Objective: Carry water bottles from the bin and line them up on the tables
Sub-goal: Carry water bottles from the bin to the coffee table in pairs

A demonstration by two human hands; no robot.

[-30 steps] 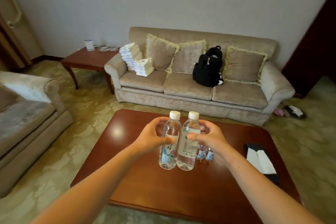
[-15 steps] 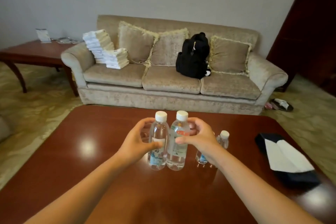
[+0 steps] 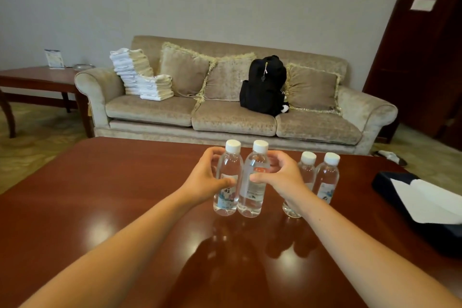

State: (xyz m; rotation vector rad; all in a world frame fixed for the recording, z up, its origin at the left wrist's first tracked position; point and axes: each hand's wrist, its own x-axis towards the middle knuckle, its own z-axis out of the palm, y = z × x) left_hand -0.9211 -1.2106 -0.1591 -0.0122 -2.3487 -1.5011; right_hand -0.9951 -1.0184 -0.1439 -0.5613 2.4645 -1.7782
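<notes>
Two clear water bottles with white caps are side by side at the middle of the dark red coffee table (image 3: 105,197). My left hand (image 3: 203,180) grips the left bottle (image 3: 228,182). My right hand (image 3: 282,177) grips the right bottle (image 3: 255,187). Both bottles are upright, their bases at or just above the tabletop. To their right two more capped bottles stand on the table, one (image 3: 306,170) partly hidden behind my right wrist and one (image 3: 327,180) beside it. No bin is in view.
A dark tissue box (image 3: 422,205) with white tissue lies at the table's right edge. Beyond the table stands a beige sofa (image 3: 232,117) with stacked towels (image 3: 140,75) and a black backpack (image 3: 263,86). A wooden side table (image 3: 40,80) is at far left.
The view has moved closer to the coffee table and shifted right. Both hands have carried their bottles lower toward the tabletop, beside the two bottles that stand there.
</notes>
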